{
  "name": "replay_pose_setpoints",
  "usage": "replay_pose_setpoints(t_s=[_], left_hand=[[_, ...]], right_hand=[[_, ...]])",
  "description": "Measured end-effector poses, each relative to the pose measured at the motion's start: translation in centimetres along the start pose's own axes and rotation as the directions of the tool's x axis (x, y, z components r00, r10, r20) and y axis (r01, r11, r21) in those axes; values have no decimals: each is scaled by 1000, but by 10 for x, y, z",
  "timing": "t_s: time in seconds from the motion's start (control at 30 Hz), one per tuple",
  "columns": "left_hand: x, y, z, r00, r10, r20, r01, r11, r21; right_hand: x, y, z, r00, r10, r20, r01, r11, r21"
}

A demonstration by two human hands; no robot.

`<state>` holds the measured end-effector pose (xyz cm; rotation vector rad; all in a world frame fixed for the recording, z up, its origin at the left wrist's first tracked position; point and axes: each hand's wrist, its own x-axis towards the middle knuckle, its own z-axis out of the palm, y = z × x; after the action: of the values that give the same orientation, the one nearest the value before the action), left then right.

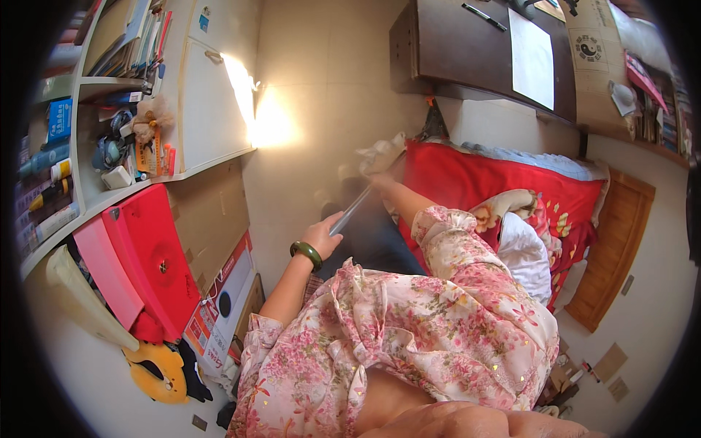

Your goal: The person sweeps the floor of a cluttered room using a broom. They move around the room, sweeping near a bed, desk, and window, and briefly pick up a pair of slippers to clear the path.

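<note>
A slim grey pole (353, 208) slants in front of my body, over dark trouser legs. My left hand (324, 236), with a dark green bangle (306, 255) on its wrist, is closed around the pole's near end. Further along, my right hand (383, 182) grips the same pole; its fingers are blurred. Just beyond it is a crumpled whitish bundle (380, 153), perhaps cloth. Whether the bundle is fixed to the pole or lies behind it, I cannot tell. Beside my right forearm spreads a red bed cover (449, 169).
A white shelf unit (216, 104) with books and small items stands left. Below it are a red box (150, 257) and a cardboard box (211, 219). A dark desk (465, 49) bears a white paper (531, 60) and a pen (484, 16). Sunlight falls on the pale floor (323, 87).
</note>
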<state>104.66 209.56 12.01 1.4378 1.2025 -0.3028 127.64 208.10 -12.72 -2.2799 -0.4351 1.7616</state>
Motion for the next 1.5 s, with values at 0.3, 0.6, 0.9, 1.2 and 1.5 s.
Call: replay_pose_setpoints(t_s=[0.3,0.6,0.9,1.2,1.5], left_hand=[[-65,-45,0,983,31,-179,-57,989,-140],[-200,-69,-34,887,-439,-140,379,868,-320],[-211,-108,44,907,-332,-261,121,796,-594],[-75,-82,107,912,-220,-346,-57,768,-637],[-87,-90,157,924,-244,-295,22,803,-596]], right_hand=[[-27,1,64,729,-293,618,679,205,-704],[-131,-26,193,763,85,641,102,963,-249],[-162,-16,194,917,247,313,-208,966,-154],[-98,-72,84,986,1,170,65,920,-387],[-79,-6,97,905,332,267,-354,934,39]])
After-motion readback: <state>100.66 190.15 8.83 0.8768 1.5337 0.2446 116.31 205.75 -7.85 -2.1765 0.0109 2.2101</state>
